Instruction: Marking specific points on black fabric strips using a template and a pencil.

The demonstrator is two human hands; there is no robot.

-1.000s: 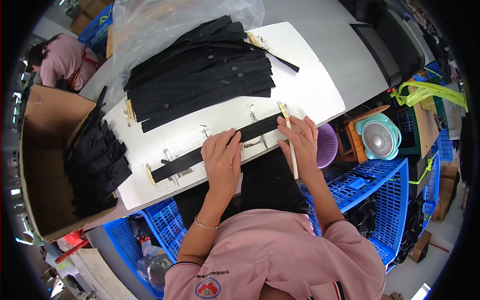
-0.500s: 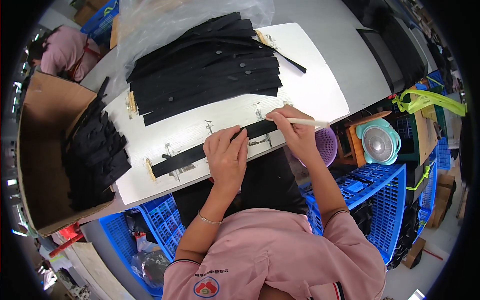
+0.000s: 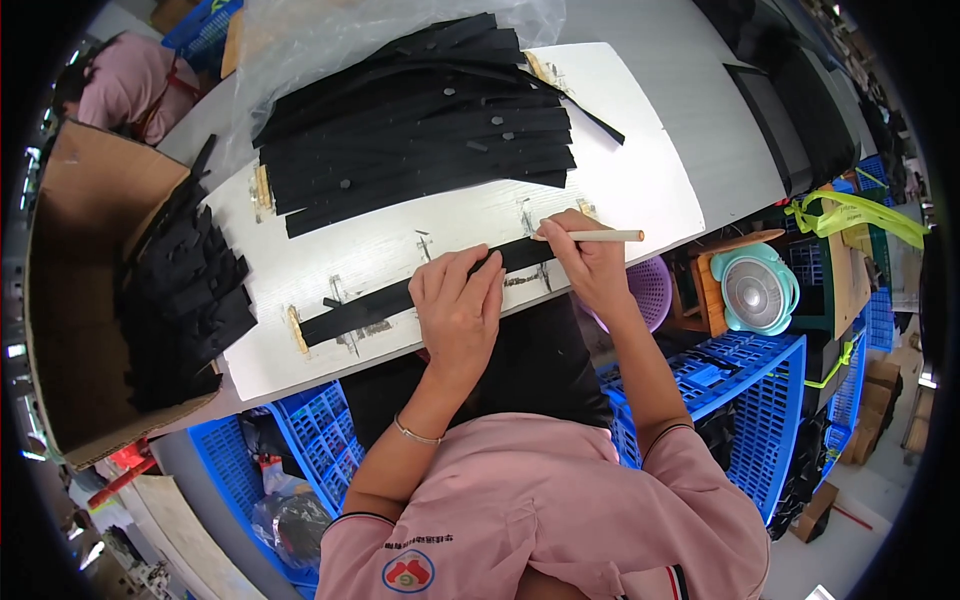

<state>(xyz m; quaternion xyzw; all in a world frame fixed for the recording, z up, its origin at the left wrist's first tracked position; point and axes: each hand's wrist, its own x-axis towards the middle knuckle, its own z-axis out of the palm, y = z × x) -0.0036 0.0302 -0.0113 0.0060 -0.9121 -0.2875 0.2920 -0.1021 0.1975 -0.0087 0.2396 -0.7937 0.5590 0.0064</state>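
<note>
A single black fabric strip point(image 3: 367, 313) lies along the near part of a white board point(image 3: 640, 180). My left hand point(image 3: 458, 305) rests on the strip near its middle, fingers flat and spread slightly apart, pressing it to the board. My right hand point(image 3: 592, 262) is closed around a pale pencil point(image 3: 615, 236) near the strip's right end. The pencil lies almost level, its blunt end pointing right; its tip is hidden by the fingers. Dark marks and pale tape patches show on the board around the strip. Farther back, a broad layer of black strips point(image 3: 420, 140) covers the board.
At left stands an open cardboard box point(image 3: 75, 300) with black strips piled at its side. Blue crates point(image 3: 775, 430) flank my lap. A purple basket point(image 3: 650, 290) and a turquoise fan point(image 3: 757, 288) are at right. Another person point(image 3: 135, 85) bends at the far left.
The pencil has tilted in my right hand, its blunt end now a little higher. My left hand stays on the strip. The whole view has shifted slightly.
</note>
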